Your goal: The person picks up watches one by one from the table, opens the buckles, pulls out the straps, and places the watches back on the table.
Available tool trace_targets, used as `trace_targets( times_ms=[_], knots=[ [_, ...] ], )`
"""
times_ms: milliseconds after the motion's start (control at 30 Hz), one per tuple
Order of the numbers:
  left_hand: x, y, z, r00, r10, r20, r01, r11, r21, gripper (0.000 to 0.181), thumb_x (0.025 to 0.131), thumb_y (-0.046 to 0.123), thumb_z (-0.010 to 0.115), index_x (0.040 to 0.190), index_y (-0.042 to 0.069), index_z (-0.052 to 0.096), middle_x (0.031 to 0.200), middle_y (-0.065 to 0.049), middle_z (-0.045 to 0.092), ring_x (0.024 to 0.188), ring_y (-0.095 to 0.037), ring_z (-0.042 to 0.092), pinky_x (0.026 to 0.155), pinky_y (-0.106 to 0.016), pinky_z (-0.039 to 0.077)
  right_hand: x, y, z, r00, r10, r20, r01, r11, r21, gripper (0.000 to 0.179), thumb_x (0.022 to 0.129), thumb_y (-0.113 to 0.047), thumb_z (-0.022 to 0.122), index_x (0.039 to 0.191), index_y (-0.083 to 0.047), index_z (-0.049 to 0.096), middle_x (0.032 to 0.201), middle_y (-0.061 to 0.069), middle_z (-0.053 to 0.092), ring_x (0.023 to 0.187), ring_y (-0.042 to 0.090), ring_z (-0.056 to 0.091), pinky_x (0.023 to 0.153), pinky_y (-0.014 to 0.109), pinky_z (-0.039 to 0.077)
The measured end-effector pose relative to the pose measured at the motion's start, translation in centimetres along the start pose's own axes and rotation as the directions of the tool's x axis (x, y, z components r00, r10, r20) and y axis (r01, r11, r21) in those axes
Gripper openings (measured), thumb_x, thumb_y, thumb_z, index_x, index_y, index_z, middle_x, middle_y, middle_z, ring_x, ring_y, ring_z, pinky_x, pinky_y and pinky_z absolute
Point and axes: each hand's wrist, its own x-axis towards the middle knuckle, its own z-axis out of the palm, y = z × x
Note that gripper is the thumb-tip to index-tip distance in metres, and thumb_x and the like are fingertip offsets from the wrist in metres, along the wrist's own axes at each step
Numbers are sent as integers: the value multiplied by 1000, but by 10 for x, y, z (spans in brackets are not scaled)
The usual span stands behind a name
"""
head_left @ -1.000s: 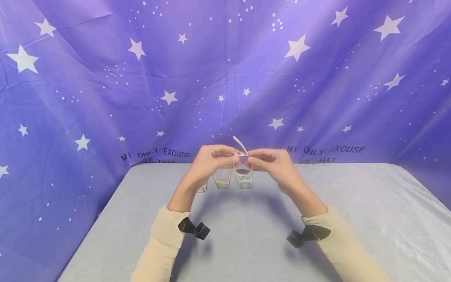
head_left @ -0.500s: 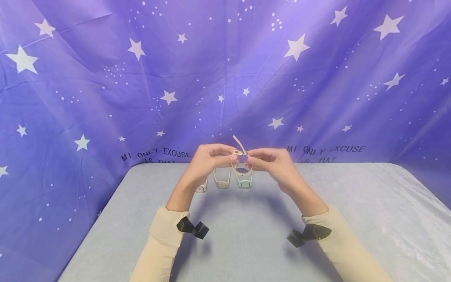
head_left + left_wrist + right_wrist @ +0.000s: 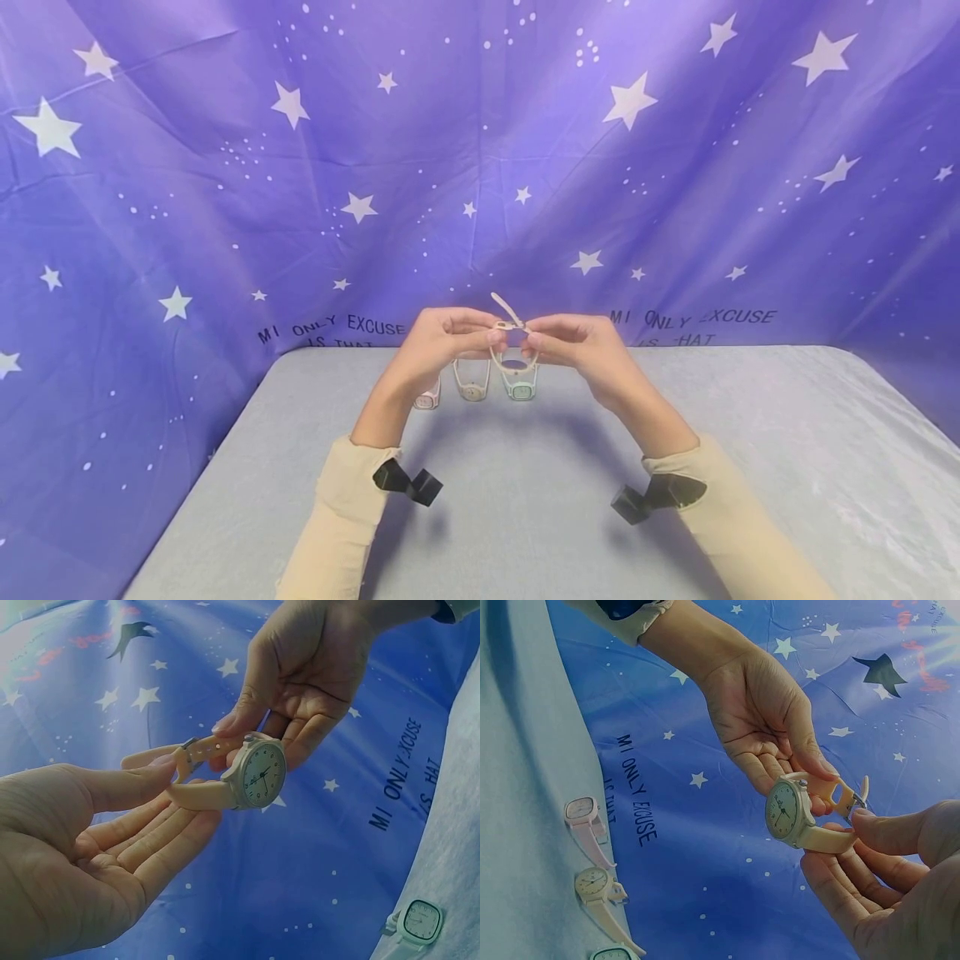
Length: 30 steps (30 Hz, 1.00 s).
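Between both hands, raised above the far part of the table, is a cream wristwatch (image 3: 264, 774) with a round white dial and a peach-toned strap. My left hand (image 3: 438, 346) pinches the strap on one side, thumb against fingers. On the other side my right hand (image 3: 585, 342) pinches it likewise. The strap forms a loop, and its free end (image 3: 505, 307) sticks up past the metal buckle (image 3: 859, 801). Whether the buckle pin sits in a hole cannot be made out. Behind and below the hands, a pink watch (image 3: 426, 401), a beige watch (image 3: 473, 391) and a mint-green watch (image 3: 521, 390) stand in a row.
A pale grey cloth covers the table (image 3: 510, 517). Behind its far edge hangs a purple star-print curtain (image 3: 480, 167) with printed lettering. Each sleeved wrist carries a black camera mount, the left one (image 3: 408, 483) and the right one (image 3: 660, 496).
The held watch has shifted slightly left, and its free strap end leans a little further left. My left hand has drifted slightly left, showing more of the pink watch. Both hands keep their pinch.
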Motion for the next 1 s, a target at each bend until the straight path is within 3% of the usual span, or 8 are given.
trace_targets(
  times_ms=[367, 833, 1000],
  knots=[
    [0, 2, -1, 1000, 1, 1, -1, 1000, -19, 26, 92, 2, 71, 115, -12, 68, 100, -16, 78, 87, -19, 77, 90, -43, 62, 2, 0, -2, 1000, 7, 15, -7, 1000, 17, 30, 94, -5, 70, 121, 8, 66, 93, -2, 78, 89, 14, 76, 94, 35, 61],
    [0, -1, -3, 998, -56, 16, 57, 998, -27, 28, 93, 4, 71, 116, -11, 68, 93, -7, 79, 87, -19, 77, 91, -42, 62, 3, 0, -3, 997, 52, 55, -53, 998, 25, 31, 96, -7, 66, 123, 7, 63, 103, 1, 79, 99, 14, 75, 100, 34, 58],
    [1, -2, -3, 996, -92, 21, 93, 995, -43, 29, 93, 3, 70, 119, -10, 67, 95, -7, 79, 92, -25, 78, 92, -42, 61, 3, 0, -3, 996, 51, 76, -56, 997, 60, 31, 98, -5, 64, 125, 10, 60, 101, 0, 79, 98, 15, 75, 99, 35, 58]
  ],
)
